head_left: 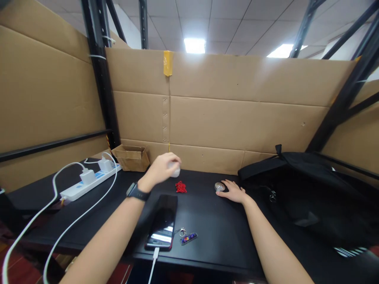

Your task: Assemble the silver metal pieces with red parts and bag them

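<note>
My left hand, with a dark watch on its wrist, is raised over the back of the table. Its fingers are closed round a small whitish, translucent piece, partly hidden by them; its exact kind is unclear. Below it lies a small heap of red cord. At the right, my right hand rests low on the table, thumb and forefinger at either side of a small clear round container. A phone lies nearer me, beside a keyring with a colourful purple tag.
A white power strip with plugs and looping white cables lies at the left. Behind it stands an open cardboard box. A black backpack takes up the right side. Cardboard walls and black posts enclose the table.
</note>
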### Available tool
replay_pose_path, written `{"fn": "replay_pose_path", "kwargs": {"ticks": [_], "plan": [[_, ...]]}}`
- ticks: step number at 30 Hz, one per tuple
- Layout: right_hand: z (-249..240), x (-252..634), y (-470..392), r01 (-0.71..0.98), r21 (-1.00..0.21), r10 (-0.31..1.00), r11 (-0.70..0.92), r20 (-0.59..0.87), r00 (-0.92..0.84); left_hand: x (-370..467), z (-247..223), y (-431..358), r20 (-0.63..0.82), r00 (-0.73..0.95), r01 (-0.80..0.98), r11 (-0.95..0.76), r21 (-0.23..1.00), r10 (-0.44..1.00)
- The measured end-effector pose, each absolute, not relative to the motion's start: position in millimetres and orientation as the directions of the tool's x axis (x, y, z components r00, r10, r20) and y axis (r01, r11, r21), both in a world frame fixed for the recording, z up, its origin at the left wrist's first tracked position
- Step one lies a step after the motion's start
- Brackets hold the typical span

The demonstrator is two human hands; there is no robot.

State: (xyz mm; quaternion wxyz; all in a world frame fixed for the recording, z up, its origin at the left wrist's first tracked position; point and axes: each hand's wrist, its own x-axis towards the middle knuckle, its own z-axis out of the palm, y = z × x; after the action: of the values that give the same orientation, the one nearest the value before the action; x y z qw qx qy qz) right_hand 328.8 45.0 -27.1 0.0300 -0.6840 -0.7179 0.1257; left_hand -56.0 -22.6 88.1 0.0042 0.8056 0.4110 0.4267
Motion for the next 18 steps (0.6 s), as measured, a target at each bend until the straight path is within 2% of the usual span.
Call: {"fn": "replay_pose_path", "kwargs": {"ticks": [1, 3, 6, 9, 14, 18], "plan": [[-27, 329, 45, 0.975, -0.220, 0.990, 0.030, -0.128, -0.060, -66, 75, 3, 0.652, 0.171, 0.715, -0.549, 0.434, 0.739], [-26, 330, 45, 0.976, -0.216, 0.990, 0.026, -0.129, -0.055, -86, 44, 39, 0.618, 0.077, 0.745, -0.457, 0.486, 0.782], [-26, 330, 46, 0.976, -0.215, 0.990, 0.029, -0.129, -0.058, -110, 4, 57, 0.576, 0.055, 0.754, -0.412, 0.511, 0.816], [-25, 330, 46, 0.973, -0.225, 0.990, 0.043, -0.121, -0.071, -124, -17, 59, 0.550, 0.033, 0.758, -0.379, 0.531, 0.835], [-24, 331, 44, 0.969, -0.244, 0.989, 0.049, -0.124, -0.081, -125, -16, 67, 0.532, 0.017, 0.732, -0.373, 0.570, 0.847], [-23, 331, 45, 0.970, -0.239, 0.989, 0.047, -0.127, -0.079, -88, 25, 27, 0.568, 0.004, 0.637, -0.440, 0.633, 0.823]]}}
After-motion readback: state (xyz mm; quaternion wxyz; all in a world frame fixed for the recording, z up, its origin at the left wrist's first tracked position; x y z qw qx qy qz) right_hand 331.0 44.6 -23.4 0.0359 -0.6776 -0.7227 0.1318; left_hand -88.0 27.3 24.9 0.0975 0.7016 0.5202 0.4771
